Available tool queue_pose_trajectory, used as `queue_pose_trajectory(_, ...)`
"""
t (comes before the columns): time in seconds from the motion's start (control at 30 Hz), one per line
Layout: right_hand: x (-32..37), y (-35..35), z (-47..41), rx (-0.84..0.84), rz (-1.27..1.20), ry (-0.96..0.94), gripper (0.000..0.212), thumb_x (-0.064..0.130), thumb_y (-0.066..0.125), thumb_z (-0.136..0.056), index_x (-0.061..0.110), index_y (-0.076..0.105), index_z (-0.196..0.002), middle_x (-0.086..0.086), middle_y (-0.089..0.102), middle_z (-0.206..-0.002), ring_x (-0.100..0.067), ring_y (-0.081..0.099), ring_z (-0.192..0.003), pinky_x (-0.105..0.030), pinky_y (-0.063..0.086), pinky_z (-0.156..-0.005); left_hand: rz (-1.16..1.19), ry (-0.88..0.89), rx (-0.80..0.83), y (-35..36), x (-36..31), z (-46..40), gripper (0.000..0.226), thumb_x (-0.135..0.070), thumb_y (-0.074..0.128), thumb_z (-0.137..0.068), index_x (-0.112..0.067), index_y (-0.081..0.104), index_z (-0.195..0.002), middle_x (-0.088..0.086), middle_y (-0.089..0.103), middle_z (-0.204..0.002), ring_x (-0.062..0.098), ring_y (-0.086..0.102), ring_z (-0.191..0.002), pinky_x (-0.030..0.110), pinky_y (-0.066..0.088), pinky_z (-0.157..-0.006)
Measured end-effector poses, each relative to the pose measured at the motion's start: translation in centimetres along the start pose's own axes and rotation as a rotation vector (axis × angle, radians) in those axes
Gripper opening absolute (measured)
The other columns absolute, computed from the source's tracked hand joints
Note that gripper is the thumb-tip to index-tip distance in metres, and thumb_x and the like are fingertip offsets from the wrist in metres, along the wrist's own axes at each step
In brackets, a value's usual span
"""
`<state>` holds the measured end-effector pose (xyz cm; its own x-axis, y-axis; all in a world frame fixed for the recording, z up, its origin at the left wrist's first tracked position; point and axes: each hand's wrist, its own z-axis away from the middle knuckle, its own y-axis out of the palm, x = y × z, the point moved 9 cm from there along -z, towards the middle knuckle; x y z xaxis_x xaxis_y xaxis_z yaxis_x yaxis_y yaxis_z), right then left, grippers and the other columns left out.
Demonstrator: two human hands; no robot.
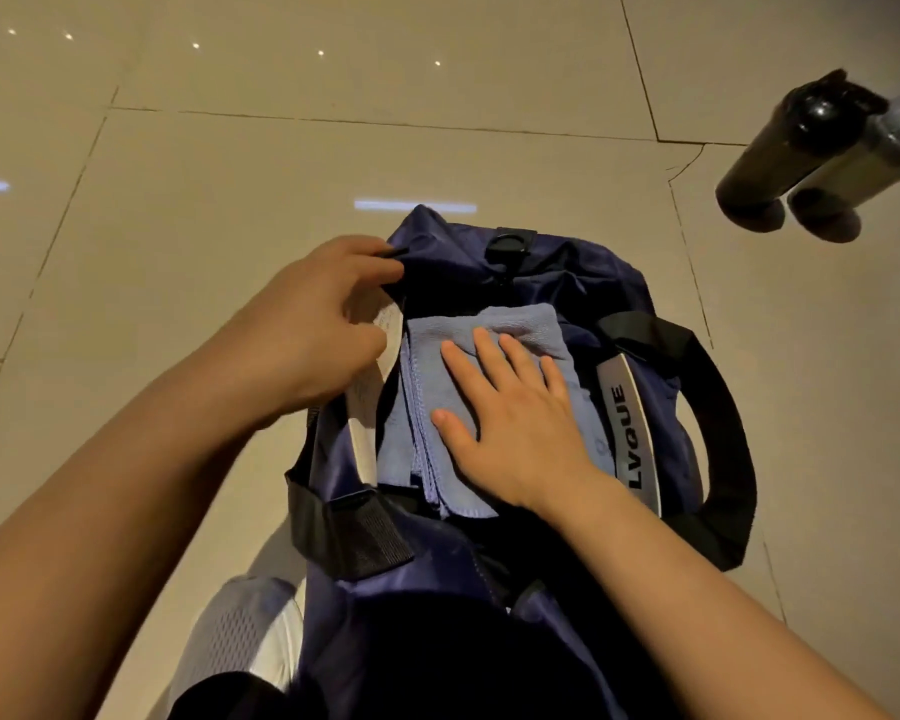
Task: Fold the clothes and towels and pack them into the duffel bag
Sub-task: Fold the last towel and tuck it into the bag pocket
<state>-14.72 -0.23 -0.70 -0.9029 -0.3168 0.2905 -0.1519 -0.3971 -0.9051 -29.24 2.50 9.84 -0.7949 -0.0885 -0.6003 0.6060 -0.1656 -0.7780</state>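
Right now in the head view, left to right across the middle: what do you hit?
Left hand holding the bag's edge → folded towel → right hand flat on the towel → white logo strip → black handle → bare tile floor.

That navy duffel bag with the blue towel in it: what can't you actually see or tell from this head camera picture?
- Inside of the navy fabric duffel bag, head view: the folded light-blue towel and flat right hand cover whatever lies beneath.
- White printed strip: the wrist hides the first letters.
- Left hand grip on the bag's opening edge: the fingertips curl out of sight.
- Dark cylinders, upper right: cut off by the frame edge.
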Motion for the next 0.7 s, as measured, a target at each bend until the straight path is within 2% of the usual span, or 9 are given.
queue_pose_trajectory(0.1, -1.1, -1.0, -0.4, -0.011, -0.005, 0.035, 0.066, 0.061, 0.026, -0.094, 0.038, 0.004, -0.152, 0.005, -0.006, -0.162, -0.016, -0.009, -0.148, -0.047, -0.007, -0.117, 0.168, 0.020, -0.019, -1.0, -1.1, 0.9, 0.057, -0.010, 0.056, -0.078, -0.026, 0.056, -0.133, -0.022, 0.041, -0.138, 0.003, 0.049, -0.104, 0.022, 0.040, -0.094)
queue_pose_trajectory(0.17, -1.9, -1.7, -0.6, -0.043, 0.002, 0.068, 0.065, 0.057, 0.034, -0.095, 0.036, 0.009, -0.152, 0.003, -0.001, -0.162, -0.017, -0.006, -0.148, -0.047, -0.003, -0.117, 0.239, 0.039, -0.016, -1.1, -2.2, 1.1, 0.065, -0.021, 0.050, -0.065, -0.029, 0.058, -0.129, -0.027, 0.043, -0.134, 0.010, 0.057, -0.098, 0.031, 0.047, -0.093)
queue_pose_trajectory(0.27, -2.9, -1.7, -0.9, -0.015, -0.049, 0.106, 0.066, 0.057, 0.035, -0.095, 0.035, 0.012, -0.152, -0.001, 0.001, -0.162, -0.019, -0.003, -0.148, -0.047, 0.002, -0.119, 0.297, 0.054, -0.018, -1.3, -3.2, 0.9, 0.066, -0.020, 0.047, -0.060, -0.033, 0.060, -0.124, -0.029, 0.046, -0.132, 0.019, 0.060, -0.093, 0.038, 0.050, -0.092)
queue_pose_trajectory(0.37, -3.8, -1.3, -1.1, 0.081, -0.085, 0.123, 0.067, 0.060, 0.033, -0.095, 0.035, 0.009, -0.153, -0.002, 0.003, -0.162, -0.022, 0.005, -0.148, -0.046, 0.014, -0.116, 0.386, 0.051, -0.057, -2.1, -2.9, 0.8, 0.061, -0.017, 0.049, -0.059, -0.040, 0.061, -0.114, -0.034, 0.049, -0.127, 0.008, 0.060, -0.089, 0.031, 0.051, -0.084)
queue_pose_trajectory(0.47, -4.2, -1.1, -1.2, 0.072, -0.090, 0.171, 0.066, 0.061, 0.029, -0.095, 0.039, 0.004, -0.152, -0.003, -0.002, -0.162, -0.024, 0.004, -0.147, -0.045, 0.012, -0.114, 0.382, 0.025, -0.064, -1.4, -2.1, -0.1, 0.063, -0.017, 0.050, -0.060, -0.034, 0.061, -0.121, -0.034, 0.048, -0.125, 0.000, 0.058, -0.082, 0.020, 0.047, -0.079)
queue_pose_trajectory(0.5, -3.7, -0.9, -1.3, 0.057, -0.076, 0.168, 0.066, 0.060, 0.028, -0.096, 0.039, 0.001, -0.152, -0.002, -0.007, -0.162, -0.024, -0.001, -0.147, -0.047, 0.008, -0.115, 0.336, 0.022, -0.038, -0.5, -2.0, -0.5, 0.064, -0.018, 0.052, -0.063, -0.029, 0.059, -0.125, -0.031, 0.047, -0.127, -0.001, 0.057, -0.084, 0.014, 0.044, -0.080)
queue_pose_trajectory(0.57, -2.6, -0.5, -1.1, 0.017, -0.036, 0.146, 0.065, 0.061, 0.022, -0.096, 0.039, -0.003, -0.152, -0.003, -0.016, -0.161, -0.026, -0.010, -0.147, -0.053, 0.000, -0.115, 0.232, 0.033, 0.038, 1.7, -1.7, -1.2, 0.064, -0.019, 0.054, -0.069, -0.021, 0.055, -0.133, -0.018, 0.043, -0.139, -0.003, 0.051, -0.101, 0.005, 0.037, -0.085)
queue_pose_trajectory(0.63, -1.7, -0.6, -0.4, -0.029, -0.004, 0.114, 0.066, 0.067, 0.012, -0.092, 0.041, -0.004, -0.151, -0.003, -0.017, -0.160, -0.030, -0.015, -0.146, -0.060, -0.005, -0.112, 0.199, 0.030, 0.070, 2.8, -1.3, -1.4, 0.071, -0.023, 0.049, -0.064, -0.019, 0.053, -0.135, -0.012, 0.041, -0.144, -0.002, 0.044, -0.114, 0.008, 0.033, -0.091)
queue_pose_trajectory(0.7, -0.4, -0.3, 0.4, -0.014, 0.016, 0.037, 0.070, 0.073, 0.006, -0.087, 0.044, -0.006, -0.150, -0.001, -0.017, -0.161, -0.032, -0.019, -0.145, -0.066, -0.009, -0.110, 0.223, -0.005, 0.044, 2.2, -0.4, -1.4, 0.074, -0.023, 0.047, -0.060, -0.022, 0.054, -0.134, -0.015, 0.042, -0.141, 0.003, 0.048, -0.111, 0.015, 0.038, -0.092)
